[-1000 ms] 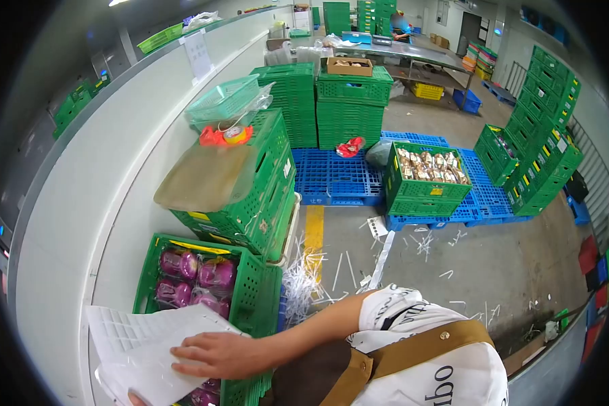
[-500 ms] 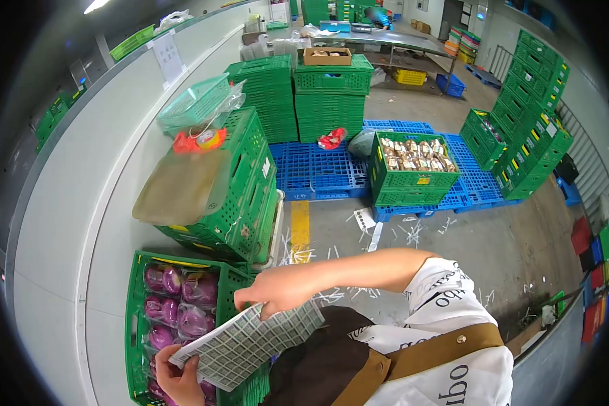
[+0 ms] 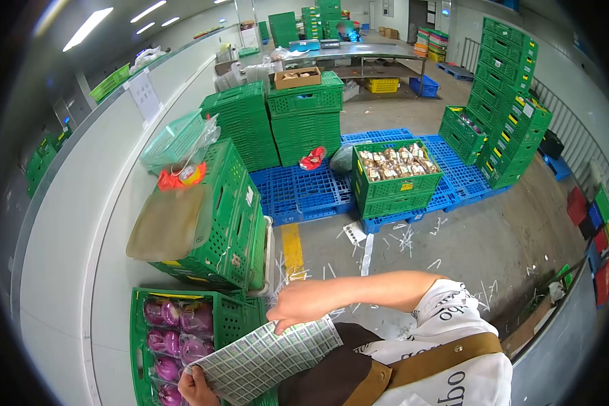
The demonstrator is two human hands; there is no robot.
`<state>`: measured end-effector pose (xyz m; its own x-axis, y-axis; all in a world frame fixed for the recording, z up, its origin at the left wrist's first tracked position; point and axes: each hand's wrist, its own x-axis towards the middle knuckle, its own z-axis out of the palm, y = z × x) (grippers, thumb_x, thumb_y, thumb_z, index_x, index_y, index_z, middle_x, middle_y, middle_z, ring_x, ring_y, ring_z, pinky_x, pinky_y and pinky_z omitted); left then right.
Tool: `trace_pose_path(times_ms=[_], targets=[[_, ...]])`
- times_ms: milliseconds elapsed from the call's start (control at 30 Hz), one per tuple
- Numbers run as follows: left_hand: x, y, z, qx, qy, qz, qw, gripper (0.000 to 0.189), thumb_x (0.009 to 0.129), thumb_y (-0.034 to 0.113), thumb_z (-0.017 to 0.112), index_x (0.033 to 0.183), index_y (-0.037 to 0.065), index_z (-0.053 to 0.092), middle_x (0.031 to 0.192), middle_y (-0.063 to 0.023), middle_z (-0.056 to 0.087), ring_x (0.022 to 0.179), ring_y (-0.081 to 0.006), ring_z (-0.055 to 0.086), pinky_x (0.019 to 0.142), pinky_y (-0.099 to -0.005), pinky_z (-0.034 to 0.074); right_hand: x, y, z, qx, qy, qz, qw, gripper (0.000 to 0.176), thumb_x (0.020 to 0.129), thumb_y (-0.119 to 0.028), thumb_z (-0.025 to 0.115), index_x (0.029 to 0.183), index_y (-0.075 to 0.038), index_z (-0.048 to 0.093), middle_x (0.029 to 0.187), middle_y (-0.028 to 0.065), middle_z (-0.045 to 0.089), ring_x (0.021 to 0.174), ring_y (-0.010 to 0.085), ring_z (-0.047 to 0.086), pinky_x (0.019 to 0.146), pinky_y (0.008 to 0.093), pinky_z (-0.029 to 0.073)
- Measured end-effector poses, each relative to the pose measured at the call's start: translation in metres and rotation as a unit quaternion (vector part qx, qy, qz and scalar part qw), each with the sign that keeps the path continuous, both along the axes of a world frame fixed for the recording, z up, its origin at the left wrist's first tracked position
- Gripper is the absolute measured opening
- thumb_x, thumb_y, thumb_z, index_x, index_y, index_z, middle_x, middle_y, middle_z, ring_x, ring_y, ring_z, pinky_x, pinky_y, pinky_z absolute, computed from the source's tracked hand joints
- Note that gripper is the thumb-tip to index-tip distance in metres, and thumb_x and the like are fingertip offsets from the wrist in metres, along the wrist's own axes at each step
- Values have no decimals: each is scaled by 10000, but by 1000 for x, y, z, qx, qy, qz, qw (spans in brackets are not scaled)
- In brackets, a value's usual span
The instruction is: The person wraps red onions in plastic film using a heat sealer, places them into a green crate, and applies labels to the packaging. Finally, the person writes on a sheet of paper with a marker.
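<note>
A sheet of small printed labels in a grid point(image 3: 270, 358) is held slanting in front of my apron. My left hand point(image 3: 197, 388) grips its lower left edge, thumb on top. At the upper edge, my right hand point(image 3: 296, 302) has its fingers closed, pinching the sheet near a corner. Beneath and left of the sheet stands a green crate point(image 3: 240, 314) of round purple vegetables point(image 3: 166, 342) wrapped in clear film. The sheet hides part of this crate.
Stacked green crates point(image 3: 233, 216) stand beyond, topped by a translucent board point(image 3: 169, 223) and an orange tape roll point(image 3: 193, 174). Blue pallets point(image 3: 304, 193) carry a crate of packed brown produce point(image 3: 399, 177). White strips point(image 3: 406, 238) litter the floor. A person point(image 3: 348, 32) is far back.
My view has tilted upward, so the crates sit lower in the picture. Both hands and the label sheet appear further right and lower. The grip stays on the sheet.
</note>
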<state>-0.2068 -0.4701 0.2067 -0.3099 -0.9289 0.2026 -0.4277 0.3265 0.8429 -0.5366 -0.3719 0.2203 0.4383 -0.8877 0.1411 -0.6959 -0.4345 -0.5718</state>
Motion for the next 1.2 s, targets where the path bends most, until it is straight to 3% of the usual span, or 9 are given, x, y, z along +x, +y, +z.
trace_pose_path(times_ms=[100,133,333,433,633,833,933,1100,1200], targets=[[-24,14,19,44,141,-23,989,80,927,41,594,919,-15,650,719,30,518,583,-60,372,505,-221,303,-1,4,-8,11,-1,6,1000,413,901,-408,562,806,-8,534,641,193,570,680,423,576,582,510,424],[-21,13,19,46,129,-44,990,83,905,-3,609,977,-15,648,808,13,556,632,-62,401,544,-206,334,-2,4,-10,14,1,8,1000,411,902,-406,562,808,-7,531,641,195,569,681,425,575,582,511,422],[-17,19,17,-7,30,-15,999,68,915,24,601,895,-25,644,757,2,575,631,-78,434,565,-223,376,1,5,-9,35,-5,16,999,399,901,-397,569,832,-4,577,671,187,602,708,408,594,603,504,442],[-10,18,9,-71,-18,9,997,116,925,57,594,845,-20,629,707,1,556,613,-82,425,551,-230,367,2,2,-9,36,-8,32,999,400,913,-393,555,826,-3,570,668,188,597,701,412,589,599,502,438],[4,26,-1,-55,-73,104,990,215,960,136,552,815,-10,613,621,15,460,567,-95,372,512,-267,316,9,-6,-8,58,-34,59,996,409,934,-387,529,822,5,565,667,190,590,703,415,581,605,504,435],[4,28,-1,-144,-52,116,981,272,970,183,537,794,-16,597,594,-4,451,555,-113,350,506,-298,315,14,-15,-10,51,-34,76,995,442,946,-401,499,805,13,564,671,202,582,715,421,575,616,507,433],[12,27,0,-120,-107,112,981,286,965,203,540,810,-26,612,631,-34,524,589,-124,427,546,-289,369,13,-20,-16,61,-25,87,994,442,945,-400,502,803,14,566,670,203,578,716,422,575,621,509,433],[4,30,10,37,32,55,997,92,873,51,628,904,-35,633,839,-75,639,765,-158,558,721,-271,457,14,-23,-19,84,-34,87,992,432,944,-394,506,815,12,574,684,206,588,722,420,581,622,503,438],[1,31,12,90,66,44,993,126,818,-38,650,943,-35,631,894,-75,646,805,-160,570,768,-276,468,16,-26,-22,81,-36,90,992,423,941,-391,511,827,10,582,693,206,596,726,418,585,624,503,441]])
